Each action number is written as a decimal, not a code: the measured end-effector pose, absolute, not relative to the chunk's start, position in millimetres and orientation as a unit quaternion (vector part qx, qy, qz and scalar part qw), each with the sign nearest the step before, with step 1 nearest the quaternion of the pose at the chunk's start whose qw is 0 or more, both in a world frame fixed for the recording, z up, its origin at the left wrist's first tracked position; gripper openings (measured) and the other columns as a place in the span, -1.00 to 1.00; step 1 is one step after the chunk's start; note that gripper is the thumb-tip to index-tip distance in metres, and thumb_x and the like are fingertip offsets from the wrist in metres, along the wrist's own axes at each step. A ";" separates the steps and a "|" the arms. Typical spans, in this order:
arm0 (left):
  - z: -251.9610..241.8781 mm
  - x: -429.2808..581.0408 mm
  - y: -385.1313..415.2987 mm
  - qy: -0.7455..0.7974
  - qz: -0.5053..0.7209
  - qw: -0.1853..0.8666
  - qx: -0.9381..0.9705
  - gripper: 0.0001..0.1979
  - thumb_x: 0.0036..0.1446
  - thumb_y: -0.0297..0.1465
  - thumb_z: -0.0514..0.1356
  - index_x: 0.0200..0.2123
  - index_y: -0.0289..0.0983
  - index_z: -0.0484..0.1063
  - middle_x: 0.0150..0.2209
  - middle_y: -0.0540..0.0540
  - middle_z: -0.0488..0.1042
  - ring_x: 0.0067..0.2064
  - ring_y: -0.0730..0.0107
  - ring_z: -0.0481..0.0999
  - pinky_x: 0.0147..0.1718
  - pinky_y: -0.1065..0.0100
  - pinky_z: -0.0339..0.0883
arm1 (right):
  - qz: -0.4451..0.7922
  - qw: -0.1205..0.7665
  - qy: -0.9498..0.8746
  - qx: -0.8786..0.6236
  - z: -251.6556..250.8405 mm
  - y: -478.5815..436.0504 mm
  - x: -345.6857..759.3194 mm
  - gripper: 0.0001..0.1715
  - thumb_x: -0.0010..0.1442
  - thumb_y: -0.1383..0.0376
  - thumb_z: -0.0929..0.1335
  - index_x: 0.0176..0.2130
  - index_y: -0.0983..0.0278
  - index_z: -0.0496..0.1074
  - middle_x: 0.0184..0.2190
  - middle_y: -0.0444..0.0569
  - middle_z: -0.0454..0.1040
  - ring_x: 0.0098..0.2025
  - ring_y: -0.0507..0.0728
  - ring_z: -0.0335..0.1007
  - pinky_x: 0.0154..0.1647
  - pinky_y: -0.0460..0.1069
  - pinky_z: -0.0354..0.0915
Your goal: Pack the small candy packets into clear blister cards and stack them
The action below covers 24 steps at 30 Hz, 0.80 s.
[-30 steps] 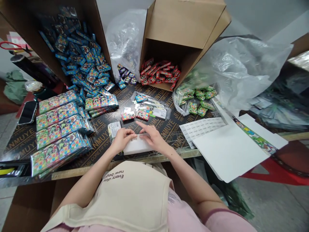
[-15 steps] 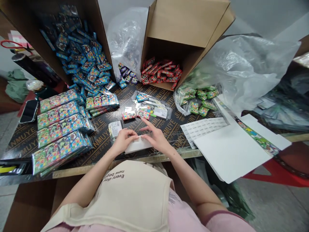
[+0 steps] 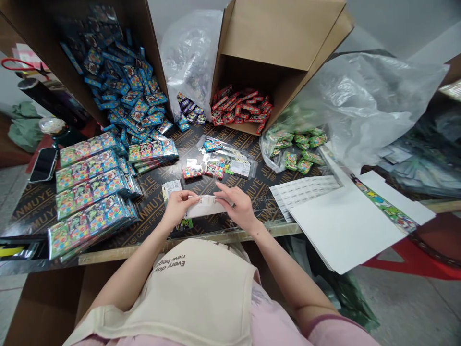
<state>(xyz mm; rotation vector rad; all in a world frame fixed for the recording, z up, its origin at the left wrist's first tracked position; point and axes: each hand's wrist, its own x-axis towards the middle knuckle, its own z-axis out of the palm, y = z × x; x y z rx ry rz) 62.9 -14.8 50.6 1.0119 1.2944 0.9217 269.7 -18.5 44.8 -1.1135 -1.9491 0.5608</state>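
Note:
In the head view my left hand (image 3: 177, 207) pinches the left end of a white paper strip (image 3: 203, 207), which has small printed marks along its upper edge. At the other end my right hand (image 3: 238, 207) has its thumb and fingers closed on the strip. A printed card with a white label (image 3: 172, 186) lies on the table, partly covered by my left hand. Ahead of my fingers sit a small red packet (image 3: 192, 171) and another colourful red-edged packet (image 3: 214, 170). A clear pouch with a barcode label (image 3: 240, 168) lies just beyond.
At left are stacked printed packs (image 3: 88, 214) and a phone (image 3: 43, 165). Behind stand a carton of blue packets (image 3: 133, 96) and a carton of red packets (image 3: 241, 105). Green packets (image 3: 303, 166) spill from a plastic bag; sticker sheets (image 3: 306, 191) and white sheets (image 3: 331, 230) lie right.
Both hands have raised the white strip slightly off the table and tilted it. My right hand has shifted right along it, and a green-and-black printed piece now shows beneath.

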 end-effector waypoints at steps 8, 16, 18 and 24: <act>51.0 63.8 -15.2 0.551 0.407 0.634 0.359 -0.60 -0.39 -0.14 0.45 -0.57 -0.35 0.50 -0.61 -0.03 0.47 -0.58 0.52 0.32 -0.57 0.46 0.15 | 0.251 0.476 -0.707 -0.459 42.7 -21.0 268.7 -0.59 0.21 0.29 0.33 0.07 0.12 0.40 -0.19 -0.03 0.58 -0.17 0.15 0.51 0.01 0.14 0.34; 36.1 59.4 -14.8 0.565 0.372 0.574 0.461 -0.62 -0.10 -0.11 0.32 -0.42 -0.36 0.54 -0.50 -0.10 0.55 -0.48 0.35 0.47 -0.47 0.37 0.33 | 0.458 0.427 -0.602 -0.496 31.9 -9.2 280.0 0.27 -0.05 0.17 0.49 0.35 0.02 -0.33 0.26 0.12 0.11 0.10 0.24 0.30 -0.09 0.10 0.39; 32.2 59.2 -14.4 0.581 0.347 0.477 0.561 -0.66 0.07 -0.18 0.22 -0.21 -0.33 0.54 -0.29 -0.16 0.60 -0.26 0.20 0.55 -0.21 0.21 0.39 | 0.397 0.414 -0.626 -0.529 21.4 -4.2 286.3 0.16 0.01 0.25 0.43 0.36 0.07 -0.28 0.20 0.11 0.18 0.14 0.25 0.23 -0.02 0.14 0.35; 16.9 66.4 -13.1 0.484 0.143 0.186 0.843 -0.53 0.23 -0.23 0.11 0.20 -0.13 0.23 0.28 -0.20 0.18 0.33 0.02 0.06 0.23 -0.25 -0.25 | 0.178 0.211 -0.721 -0.636 -5.8 24.9 301.4 0.09 -0.01 0.39 0.36 0.36 0.09 -0.20 0.29 0.22 -0.10 0.20 0.40 0.15 0.12 0.28 0.16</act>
